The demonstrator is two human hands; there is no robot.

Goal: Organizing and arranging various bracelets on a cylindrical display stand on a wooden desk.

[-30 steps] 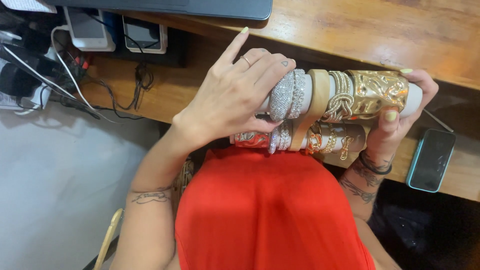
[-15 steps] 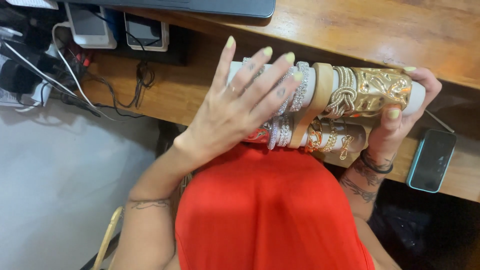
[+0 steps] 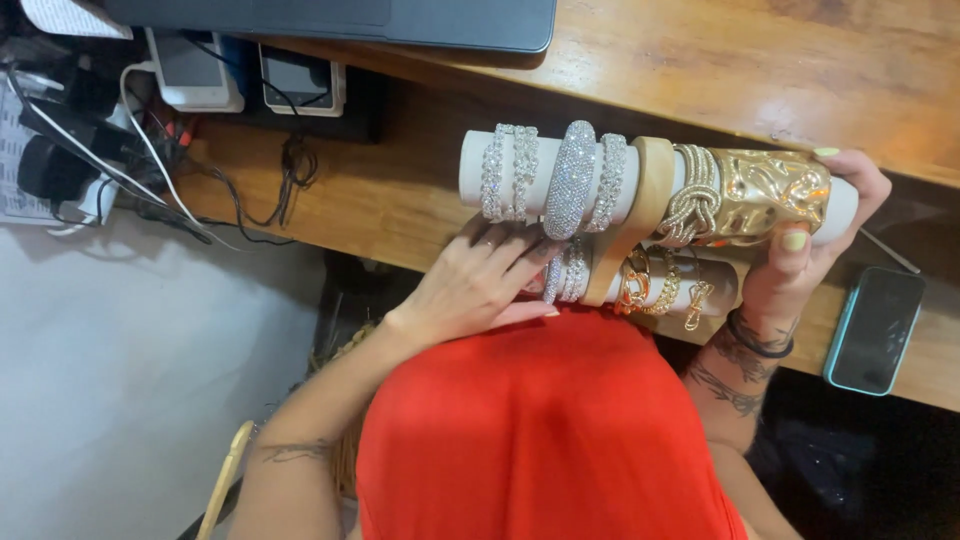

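1. Bracelet stand: two white padded rolls joined by a tan wooden upright, held tilted in the air above the lap and in front of the desk edge
2. Right hand: clenched around the stand's right end, thumb pressed on the wide gold cuff, carrying the whole stand
3. Left hand: fingers stretched out and unclenched, tips resting on the silver bangles of the stand's lower roll, just left of the upright; nothing is gripped
4. Upper roll, left of the upright: three silver rhinestone bands, the middle one broadest; right of the upright, a gold knotted bracelet touches the cuff
5. Lower roll, right of the upright: gold chain bracelets, partly hidden
6. Step in hand, as judged: fingering or straightening the lower silver bangles while the stand is steadied; shifting one would call for a pinch on a single band and a firm hold at the right end, since neighbouring bands touch
7. Beyond the stand: wooden desk, laptop and cabled chargers to its upper left, teal-cased phone to its lower right, red garment below
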